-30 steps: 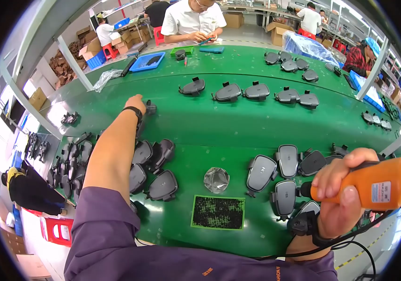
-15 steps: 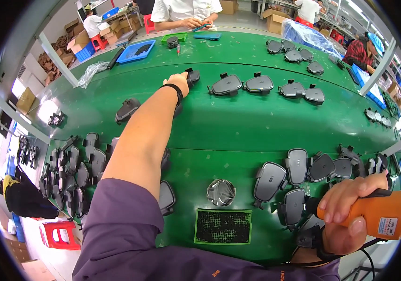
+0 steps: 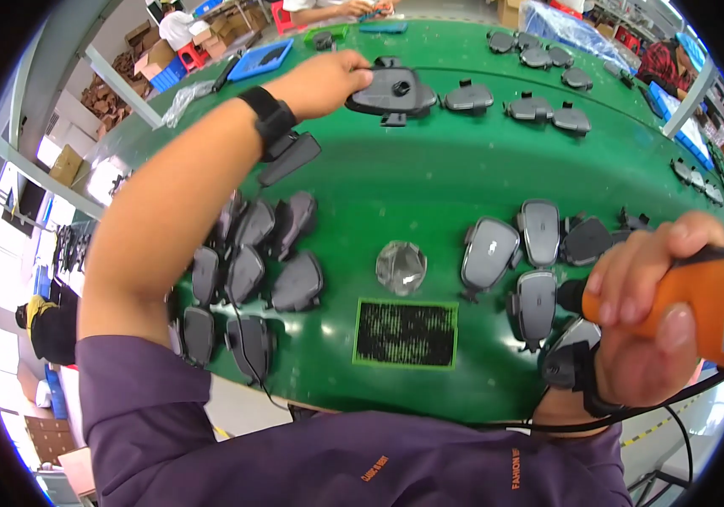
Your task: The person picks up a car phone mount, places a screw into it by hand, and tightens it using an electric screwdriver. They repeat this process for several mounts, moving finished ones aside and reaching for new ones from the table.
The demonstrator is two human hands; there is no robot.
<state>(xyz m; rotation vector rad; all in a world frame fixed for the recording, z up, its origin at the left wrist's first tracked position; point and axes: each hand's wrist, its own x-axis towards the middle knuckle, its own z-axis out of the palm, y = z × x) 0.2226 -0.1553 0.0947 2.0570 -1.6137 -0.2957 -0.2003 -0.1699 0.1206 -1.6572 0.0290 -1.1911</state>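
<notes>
My left hand [image 3: 328, 83] is stretched out over the far part of the green table, its fingers closed on the narrow end of a dark grey phone holder [image 3: 389, 88]. The holder's back faces up, showing a round socket and side clamps. At the right my right hand [image 3: 645, 291] grips an orange electric screwdriver [image 3: 700, 304], whose black nose points left. That nose is close to an upright-lying phone holder [image 3: 537, 304] in the right-hand group; I cannot tell whether they touch.
A green-rimmed tray [image 3: 357, 362] of small black pieces lies near the front edge, below a round silvery dish [image 3: 401, 268]. Several phone holders [image 3: 254, 223] crowd the left; others [image 3: 467, 97] line the far side. A black cord [image 3: 632, 418] runs at lower right. Another person sits opposite.
My left hand has picked up a phone holder from the far row, and its back now shows. The view has tilted downward. The right hand keeps its grip on the screwdriver.
</notes>
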